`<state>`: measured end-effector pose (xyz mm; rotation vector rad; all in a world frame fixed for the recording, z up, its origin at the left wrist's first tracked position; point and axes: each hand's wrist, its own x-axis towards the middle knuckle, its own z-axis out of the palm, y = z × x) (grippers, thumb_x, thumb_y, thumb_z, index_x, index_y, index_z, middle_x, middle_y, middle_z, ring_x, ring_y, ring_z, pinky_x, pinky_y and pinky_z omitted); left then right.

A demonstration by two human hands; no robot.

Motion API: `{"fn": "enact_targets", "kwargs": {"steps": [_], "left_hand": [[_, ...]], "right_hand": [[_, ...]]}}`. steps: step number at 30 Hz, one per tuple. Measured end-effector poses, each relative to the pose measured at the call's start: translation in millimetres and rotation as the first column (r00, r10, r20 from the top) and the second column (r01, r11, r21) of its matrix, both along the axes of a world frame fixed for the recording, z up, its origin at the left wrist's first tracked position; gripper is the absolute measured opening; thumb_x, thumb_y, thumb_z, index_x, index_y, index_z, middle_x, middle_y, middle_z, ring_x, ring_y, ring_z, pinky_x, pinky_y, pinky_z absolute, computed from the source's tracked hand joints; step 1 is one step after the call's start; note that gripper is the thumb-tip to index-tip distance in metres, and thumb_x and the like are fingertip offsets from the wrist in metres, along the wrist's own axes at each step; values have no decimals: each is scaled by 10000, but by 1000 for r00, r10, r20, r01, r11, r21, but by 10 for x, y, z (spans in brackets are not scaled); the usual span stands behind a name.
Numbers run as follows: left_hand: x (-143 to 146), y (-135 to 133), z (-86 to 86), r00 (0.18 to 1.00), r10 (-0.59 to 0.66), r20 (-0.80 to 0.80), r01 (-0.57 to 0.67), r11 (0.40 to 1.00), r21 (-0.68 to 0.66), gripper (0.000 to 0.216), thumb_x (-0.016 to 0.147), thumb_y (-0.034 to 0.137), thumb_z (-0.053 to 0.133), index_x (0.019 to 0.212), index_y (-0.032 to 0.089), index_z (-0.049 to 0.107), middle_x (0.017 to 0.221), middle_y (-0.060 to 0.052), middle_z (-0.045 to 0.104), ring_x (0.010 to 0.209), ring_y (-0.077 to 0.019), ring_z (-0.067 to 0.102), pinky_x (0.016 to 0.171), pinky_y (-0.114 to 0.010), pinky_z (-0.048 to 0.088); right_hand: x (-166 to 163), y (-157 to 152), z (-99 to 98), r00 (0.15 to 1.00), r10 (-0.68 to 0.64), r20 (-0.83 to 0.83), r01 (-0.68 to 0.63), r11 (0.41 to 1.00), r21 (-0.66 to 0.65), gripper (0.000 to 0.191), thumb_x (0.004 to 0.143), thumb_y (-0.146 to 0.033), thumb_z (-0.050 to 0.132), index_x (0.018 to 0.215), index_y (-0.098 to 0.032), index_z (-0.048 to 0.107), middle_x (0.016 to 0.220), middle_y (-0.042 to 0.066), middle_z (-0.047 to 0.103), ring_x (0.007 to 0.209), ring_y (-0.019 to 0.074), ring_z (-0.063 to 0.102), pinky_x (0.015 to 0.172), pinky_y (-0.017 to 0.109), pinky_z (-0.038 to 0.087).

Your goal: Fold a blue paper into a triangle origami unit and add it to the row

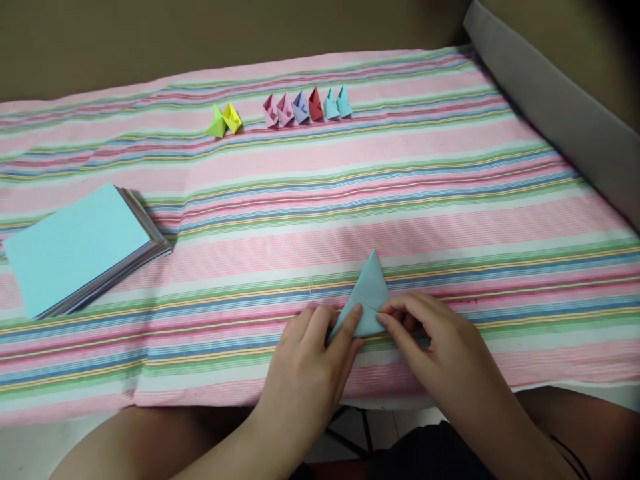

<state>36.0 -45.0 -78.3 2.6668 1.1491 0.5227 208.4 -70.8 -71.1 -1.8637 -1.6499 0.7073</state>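
A light-blue sheet of origami paper (370, 290), folded into a triangle with its point away from me, lies on the striped cloth near the front edge. My left hand (313, 357) presses on its left lower part, the index finger on the paper and the thumb at its bottom edge. My right hand (430, 337) pinches the right side of the paper between thumb and index finger. A crease or layer edge runs between the two hands. The fingertips hide the paper's lower corners.
A thick stack of coloured paper (80, 250), light blue on top, lies at the left. Along the back stand several small folded paper pieces (300, 108) in a row, with a green one (217, 125) and a yellow one (232, 118) beside them. A grey raised panel (555, 113) borders the right.
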Motion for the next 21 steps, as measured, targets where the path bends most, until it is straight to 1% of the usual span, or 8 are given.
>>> {"fn": "enact_targets", "kwargs": {"steps": [6, 14, 21], "left_hand": [[-8, 13, 1, 1000, -7, -11, 7, 1000, -5, 364, 881, 212, 515, 1230, 120, 560, 880, -105, 566, 769, -203, 526, 631, -381, 533], [5, 35, 48, 1000, 7, 11, -6, 994, -105, 363, 899, 219, 478, 1246, 139, 551, 844, -87, 551, 766, -199, 533, 625, -383, 532], [-9, 57, 18, 999, 33, 36, -28, 991, -127, 364, 899, 210, 487, 1253, 147, 544, 847, -78, 564, 763, -187, 546, 638, -367, 527]], "right_hand": [[-9, 0, 9, 1000, -9, 15, 9, 1000, 3, 110, 858, -207, 544, 752, -200, 576, 711, -10, 565, 675, 154, 518, 608, 284, 376], [-1, 11, 6, 999, -5, 33, 5, 1000, -10, 107, 857, -201, 540, 756, -199, 575, 725, -2, 573, 693, 161, 523, 623, 293, 385], [-1, 11, 13, 999, 1, 45, -1, 1000, -3, 105, 857, -210, 542, 760, -201, 580, 720, -1, 585, 680, 161, 529, 613, 285, 389]]}}
